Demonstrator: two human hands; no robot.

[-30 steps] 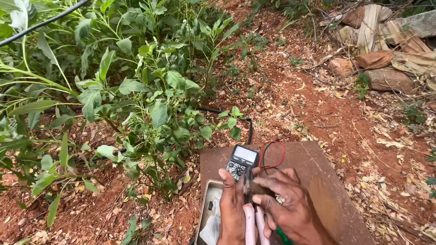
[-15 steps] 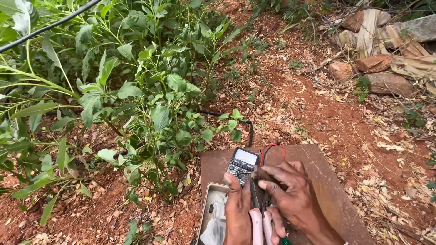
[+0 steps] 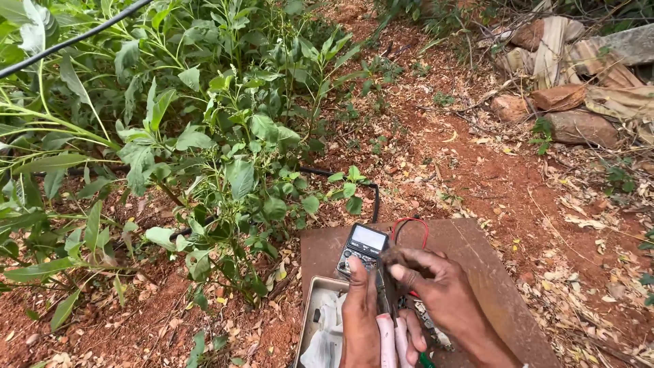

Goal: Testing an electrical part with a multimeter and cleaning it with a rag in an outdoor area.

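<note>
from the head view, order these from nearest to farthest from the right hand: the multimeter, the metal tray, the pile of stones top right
1. Small dark handheld multimeter with grey screen: just left of the right hand, nearly touching its fingertips.
2. Shallow rectangular metal tray: lower left, beyond the left hand.
3. Pile of reddish-brown stones: far off, upper right.
</note>
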